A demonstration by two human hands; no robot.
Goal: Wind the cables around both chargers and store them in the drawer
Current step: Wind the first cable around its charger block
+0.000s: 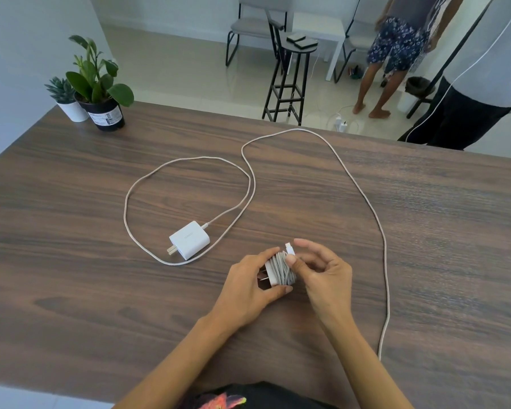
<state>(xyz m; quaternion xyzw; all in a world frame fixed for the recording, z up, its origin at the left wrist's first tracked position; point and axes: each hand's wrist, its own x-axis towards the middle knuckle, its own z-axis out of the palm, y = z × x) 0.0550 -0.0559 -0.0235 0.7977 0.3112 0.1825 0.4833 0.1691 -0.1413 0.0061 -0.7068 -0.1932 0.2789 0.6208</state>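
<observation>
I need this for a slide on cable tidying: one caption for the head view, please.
Both hands, left hand and right hand, hold a cable-wound charger; a second charger lies unwound.

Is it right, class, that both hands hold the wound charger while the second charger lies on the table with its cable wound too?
Not quite. The head view shows the second charger with its cable unwound, looping loosely across the table.
</observation>
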